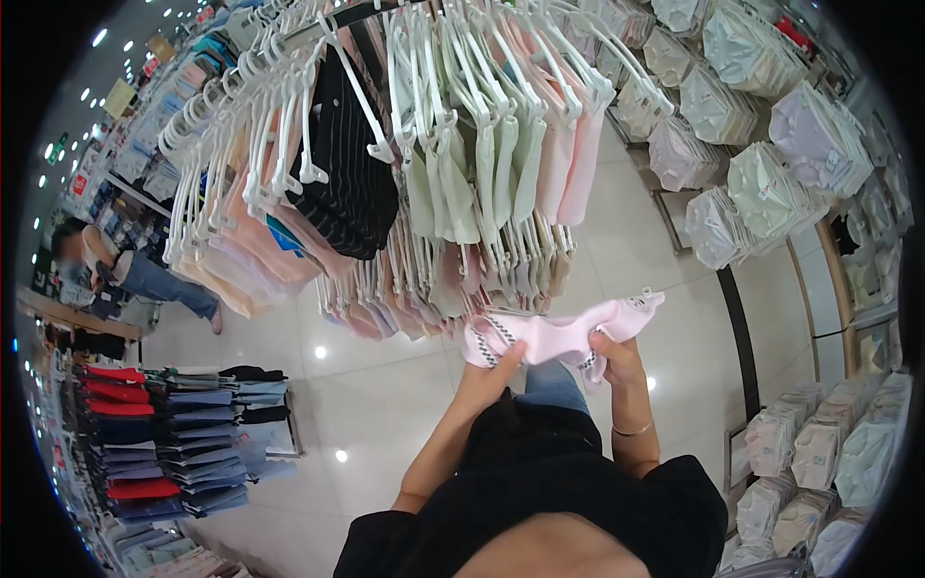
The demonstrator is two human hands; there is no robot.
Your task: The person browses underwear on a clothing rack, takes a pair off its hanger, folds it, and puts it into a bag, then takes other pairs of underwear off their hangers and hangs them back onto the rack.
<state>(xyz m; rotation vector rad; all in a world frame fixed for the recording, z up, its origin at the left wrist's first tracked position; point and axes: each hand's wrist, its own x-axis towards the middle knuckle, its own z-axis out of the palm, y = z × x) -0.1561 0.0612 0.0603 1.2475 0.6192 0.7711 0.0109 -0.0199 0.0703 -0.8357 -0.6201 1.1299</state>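
Note:
A pale pink garment with black-and-white patterned trim is stretched between my two hands, in front of my body. My left hand grips its left part, thumb on top near the trim. At the right part, my right hand pinches the cloth, and a small end of the garment sticks out beyond it to the upper right. Just above the garment hang small clothes on the lower level of a rack.
White hangers with a black striped garment, green and pink ones fill the rack ahead. Packs of underwear line the right side. Folded clothes hang at lower left. A person stands at far left.

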